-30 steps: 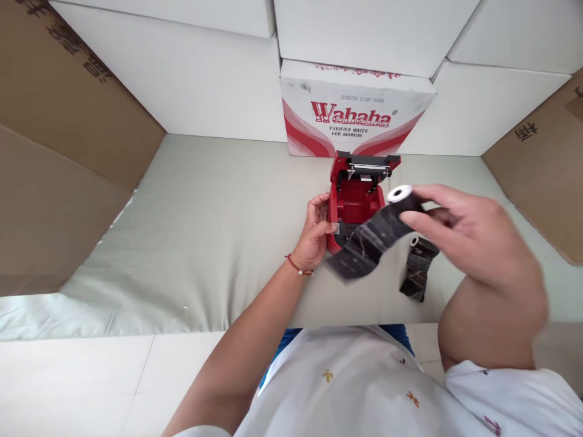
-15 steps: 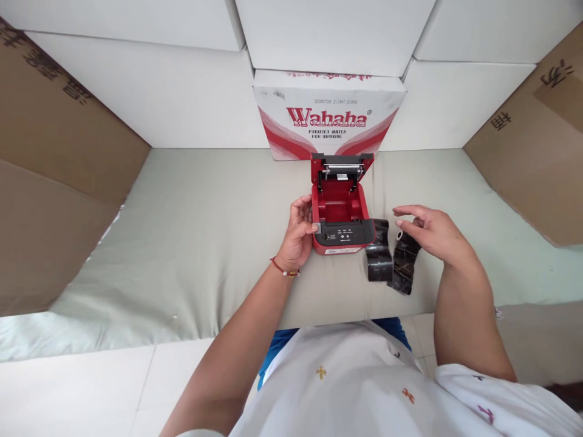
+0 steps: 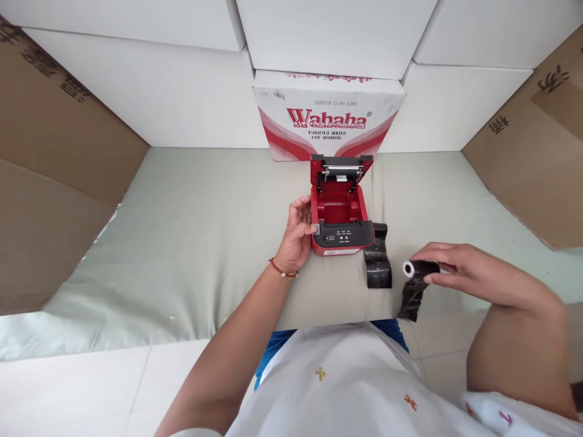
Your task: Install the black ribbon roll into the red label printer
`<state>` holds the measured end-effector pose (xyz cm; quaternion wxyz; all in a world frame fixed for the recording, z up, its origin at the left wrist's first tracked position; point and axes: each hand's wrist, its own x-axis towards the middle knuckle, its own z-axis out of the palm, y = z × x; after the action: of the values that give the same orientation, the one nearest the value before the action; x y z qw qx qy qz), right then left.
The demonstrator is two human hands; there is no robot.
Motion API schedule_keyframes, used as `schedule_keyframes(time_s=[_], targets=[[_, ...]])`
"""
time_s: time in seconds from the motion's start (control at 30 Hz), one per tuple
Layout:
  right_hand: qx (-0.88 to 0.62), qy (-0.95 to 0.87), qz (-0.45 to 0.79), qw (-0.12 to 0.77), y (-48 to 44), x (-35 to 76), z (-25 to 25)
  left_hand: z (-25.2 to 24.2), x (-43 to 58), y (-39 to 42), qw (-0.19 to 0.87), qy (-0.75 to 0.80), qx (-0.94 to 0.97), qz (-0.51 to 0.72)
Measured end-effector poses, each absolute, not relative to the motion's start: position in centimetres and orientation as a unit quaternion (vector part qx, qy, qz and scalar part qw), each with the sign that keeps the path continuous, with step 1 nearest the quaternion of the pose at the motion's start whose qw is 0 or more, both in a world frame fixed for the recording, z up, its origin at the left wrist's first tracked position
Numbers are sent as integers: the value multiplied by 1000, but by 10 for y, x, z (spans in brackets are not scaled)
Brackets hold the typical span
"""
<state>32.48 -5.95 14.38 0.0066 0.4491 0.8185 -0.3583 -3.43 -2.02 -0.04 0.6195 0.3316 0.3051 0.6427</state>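
Note:
A small red printer (image 3: 339, 215) stands on the pale green table cover (image 3: 204, 237) with its lid tipped open toward the back. My left hand (image 3: 298, 233) grips its left side, thumb on the black front panel. My right hand (image 3: 460, 273) pinches a dark paper roll (image 3: 416, 276) with a white core, lifted to the right of the printer; its loose end hangs down. Another dark paper roll (image 3: 378, 258) lies on the cover by the printer's right front corner.
A white and red Wahaha carton (image 3: 328, 115) stands right behind the printer, with plain white boxes (image 3: 173, 91) stacked around it. Brown cardboard boxes (image 3: 59, 176) flank the table on both sides. The table's near edge runs just in front of my body.
My right hand set one roll down beside the printer, then picked up the other roll and drew it right and toward me. My left hand stayed on the printer.

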Motion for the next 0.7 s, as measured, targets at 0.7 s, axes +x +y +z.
schedule_keyframes(time_s=[0.7], targets=[[551, 832, -37, 49, 24, 128, 142, 6, -30, -21, 618, 310, 316, 650]])
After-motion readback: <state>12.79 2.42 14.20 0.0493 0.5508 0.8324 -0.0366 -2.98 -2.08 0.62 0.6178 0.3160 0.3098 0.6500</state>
